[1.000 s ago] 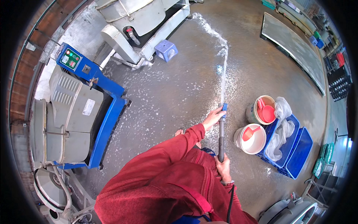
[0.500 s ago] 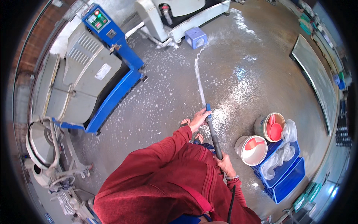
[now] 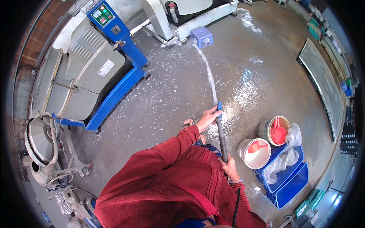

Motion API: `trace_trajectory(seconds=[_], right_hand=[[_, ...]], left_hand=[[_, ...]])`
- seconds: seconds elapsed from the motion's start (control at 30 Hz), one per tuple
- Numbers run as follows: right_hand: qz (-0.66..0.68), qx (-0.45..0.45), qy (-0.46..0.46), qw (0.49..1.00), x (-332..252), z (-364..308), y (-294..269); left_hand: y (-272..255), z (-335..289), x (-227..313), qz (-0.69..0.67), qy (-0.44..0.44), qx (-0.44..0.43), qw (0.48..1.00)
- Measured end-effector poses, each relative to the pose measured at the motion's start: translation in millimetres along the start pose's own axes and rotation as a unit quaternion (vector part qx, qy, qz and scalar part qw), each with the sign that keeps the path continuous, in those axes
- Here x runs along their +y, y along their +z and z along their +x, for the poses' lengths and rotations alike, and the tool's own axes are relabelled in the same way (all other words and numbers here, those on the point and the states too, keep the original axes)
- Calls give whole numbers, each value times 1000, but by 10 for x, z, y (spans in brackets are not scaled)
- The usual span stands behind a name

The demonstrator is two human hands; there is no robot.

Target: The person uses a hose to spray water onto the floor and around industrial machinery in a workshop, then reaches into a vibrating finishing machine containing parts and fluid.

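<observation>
Right hand (image 3: 230, 166) closed around rear end of the dark spray lance (image 3: 221, 138), close to the body; left hand (image 3: 207, 118) wrapped about its front end just behind the blue nozzle (image 3: 219, 106). Both grips full, nothing else held. Water jet (image 3: 207, 72) runs out over the wet concrete floor (image 3: 258, 76) and lands at the small blue stool (image 3: 201, 37). Judgement: keep front hand steady, sweep low, feet planted on the slick floor. Two buckets (image 3: 262, 146) and blue crates (image 3: 291, 178) near right side; blue-framed machine (image 3: 83, 76) toward far left edge, panel best kept dry
</observation>
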State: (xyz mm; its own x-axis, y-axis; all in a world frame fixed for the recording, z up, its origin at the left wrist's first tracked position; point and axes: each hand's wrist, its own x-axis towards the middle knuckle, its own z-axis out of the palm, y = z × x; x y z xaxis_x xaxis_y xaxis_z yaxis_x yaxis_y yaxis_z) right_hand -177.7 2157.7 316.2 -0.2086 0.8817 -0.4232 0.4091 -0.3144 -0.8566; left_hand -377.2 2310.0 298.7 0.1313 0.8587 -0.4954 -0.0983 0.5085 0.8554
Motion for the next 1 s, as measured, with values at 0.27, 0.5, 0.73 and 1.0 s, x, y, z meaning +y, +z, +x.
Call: trace_trajectory(seconds=[0.27,0.5,0.73,1.0], right_hand=[[1,17,5,1000,7,3,-36],[-39,9,8,999,-70,63,-52],[-28,-20,3,999,-58,122,-65],[-45,-111,-16,993,-49,244,-84]], left_hand=[[100,119,-4,-5,-6,-18,1000],[43,93,100,-9,-28,-6,1000],[-103,99,43,-46,-36,-24,998],[-331,-146,-112,-110,-64,64,990]])
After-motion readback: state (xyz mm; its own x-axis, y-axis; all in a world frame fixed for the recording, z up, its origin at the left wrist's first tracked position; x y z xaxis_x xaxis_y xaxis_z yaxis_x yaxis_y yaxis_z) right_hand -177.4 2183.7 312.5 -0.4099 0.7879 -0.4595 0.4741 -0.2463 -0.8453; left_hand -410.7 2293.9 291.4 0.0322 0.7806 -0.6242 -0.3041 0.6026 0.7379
